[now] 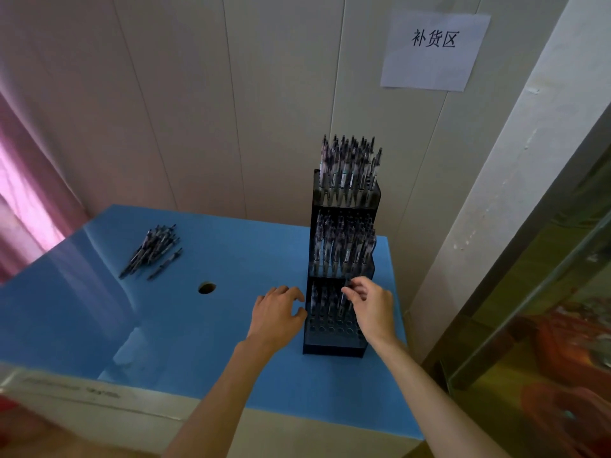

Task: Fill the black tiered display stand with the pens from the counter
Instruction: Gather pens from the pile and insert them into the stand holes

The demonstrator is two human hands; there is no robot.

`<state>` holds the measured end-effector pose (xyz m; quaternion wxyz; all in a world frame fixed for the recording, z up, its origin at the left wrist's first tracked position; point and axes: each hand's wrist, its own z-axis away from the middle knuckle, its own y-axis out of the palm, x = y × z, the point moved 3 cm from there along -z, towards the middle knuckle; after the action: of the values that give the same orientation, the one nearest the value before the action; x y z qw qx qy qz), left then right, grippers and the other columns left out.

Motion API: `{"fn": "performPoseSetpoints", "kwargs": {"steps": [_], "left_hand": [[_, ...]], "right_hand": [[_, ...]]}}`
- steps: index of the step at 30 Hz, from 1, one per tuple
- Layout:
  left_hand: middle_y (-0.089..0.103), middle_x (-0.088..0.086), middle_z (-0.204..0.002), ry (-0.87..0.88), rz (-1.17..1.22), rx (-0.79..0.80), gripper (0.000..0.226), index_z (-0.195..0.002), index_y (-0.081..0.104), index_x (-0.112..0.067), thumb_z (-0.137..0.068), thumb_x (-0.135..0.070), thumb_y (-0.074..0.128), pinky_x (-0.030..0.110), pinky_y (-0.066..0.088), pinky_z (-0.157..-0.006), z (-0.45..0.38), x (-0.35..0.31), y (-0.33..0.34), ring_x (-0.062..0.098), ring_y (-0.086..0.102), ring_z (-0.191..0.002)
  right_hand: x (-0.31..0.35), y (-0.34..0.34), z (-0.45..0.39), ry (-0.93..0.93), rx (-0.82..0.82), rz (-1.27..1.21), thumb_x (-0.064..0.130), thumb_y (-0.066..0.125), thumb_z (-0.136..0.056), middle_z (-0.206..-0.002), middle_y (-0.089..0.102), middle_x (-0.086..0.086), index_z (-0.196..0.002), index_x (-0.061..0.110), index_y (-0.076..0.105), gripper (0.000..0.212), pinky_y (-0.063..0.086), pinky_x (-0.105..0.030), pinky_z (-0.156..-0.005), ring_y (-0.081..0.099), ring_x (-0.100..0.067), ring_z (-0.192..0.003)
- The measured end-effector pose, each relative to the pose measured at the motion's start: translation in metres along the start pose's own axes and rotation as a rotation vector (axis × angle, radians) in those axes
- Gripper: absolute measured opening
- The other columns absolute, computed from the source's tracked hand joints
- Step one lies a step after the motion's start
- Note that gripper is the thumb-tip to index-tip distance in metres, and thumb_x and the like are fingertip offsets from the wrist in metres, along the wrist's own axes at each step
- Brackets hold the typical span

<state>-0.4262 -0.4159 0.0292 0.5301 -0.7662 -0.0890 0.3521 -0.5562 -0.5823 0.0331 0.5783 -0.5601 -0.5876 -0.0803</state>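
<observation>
"补货区" on white wall sheet [434, 49]

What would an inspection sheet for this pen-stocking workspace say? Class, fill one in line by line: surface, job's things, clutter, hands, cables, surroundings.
Surface: blue counter with a round hole in it.
Job's things: black stand at the right; top and middle tiers full of pens, bottom tier with front holes empty. Pile of loose pens at the far left.
Clutter: nothing seen.
Hands: right hand pinches a pen over the bottom tier; left hand rests beside the stand, fingers relaxed.
Cables: nothing seen.
Surroundings: panelled wall with a paper sign, pink curtain on the left.
</observation>
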Motion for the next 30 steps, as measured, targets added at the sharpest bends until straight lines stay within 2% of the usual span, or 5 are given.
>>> {"fn": "performPoseSetpoints", "kwargs": {"steps": [6, 11, 16, 23, 30], "left_hand": [[0.064, -0.007, -0.113, -0.010, 0.055, 0.011, 0.024, -0.117, 0.065, -0.024, -0.094, -0.028, 0.057, 0.035, 0.043, -0.095, 0.002, -0.002, -0.002, 0.016, 0.057, -0.107], [0.065, -0.006, -0.112, -0.010, 0.090, 0.012, 0.023, -0.115, 0.065, -0.024, -0.093, -0.027, 0.058, 0.036, 0.047, -0.092, 0.001, -0.007, -0.005, 0.016, 0.059, -0.106], [0.064, -0.007, -0.114, -0.013, 0.075, 0.035, 0.024, -0.116, 0.065, -0.024, -0.094, -0.029, 0.058, 0.037, 0.046, -0.095, 0.001, -0.011, -0.007, 0.015, 0.059, -0.107], [0.063, -0.011, -0.110, -0.021, 0.120, 0.014, 0.019, -0.112, 0.066, -0.028, -0.094, -0.023, 0.060, 0.029, 0.049, -0.085, 0.012, -0.008, -0.018, 0.010, 0.059, -0.104], [0.064, -0.010, -0.119, -0.066, 0.056, -0.028, 0.022, -0.119, 0.065, -0.029, -0.097, -0.030, 0.059, 0.034, 0.047, -0.090, 0.037, -0.010, -0.046, 0.013, 0.061, -0.108]], "right_hand": [[-0.010, 0.005, 0.010, -0.002, 0.100, 0.130, 0.021, 0.079, -0.086, -0.066, 0.062, 0.011, -0.082, 0.013, 0.073, 0.011, 0.048, -0.009, -0.059, 0.059, 0.001, -0.059], [-0.018, 0.011, 0.015, 0.030, 0.143, 0.212, 0.023, 0.076, -0.088, -0.047, 0.051, 0.010, -0.056, 0.022, 0.051, 0.041, 0.037, -0.012, -0.046, 0.049, -0.007, -0.044], [-0.022, 0.011, 0.014, 0.090, 0.214, 0.268, 0.026, 0.078, -0.087, -0.078, 0.074, 0.003, -0.087, 0.013, 0.076, 0.013, 0.055, -0.022, -0.062, 0.067, -0.010, -0.066], [0.002, -0.011, 0.024, 0.007, 0.229, 0.690, 0.041, 0.062, -0.097, -0.077, 0.067, 0.003, -0.088, 0.018, 0.065, 0.025, 0.049, -0.029, -0.054, 0.064, -0.016, -0.070], [0.053, -0.007, 0.025, -0.251, 0.404, 0.398, 0.036, 0.059, -0.098, -0.093, 0.067, 0.010, -0.101, 0.024, 0.069, 0.016, 0.056, -0.030, -0.069, 0.064, -0.010, -0.082]]}}
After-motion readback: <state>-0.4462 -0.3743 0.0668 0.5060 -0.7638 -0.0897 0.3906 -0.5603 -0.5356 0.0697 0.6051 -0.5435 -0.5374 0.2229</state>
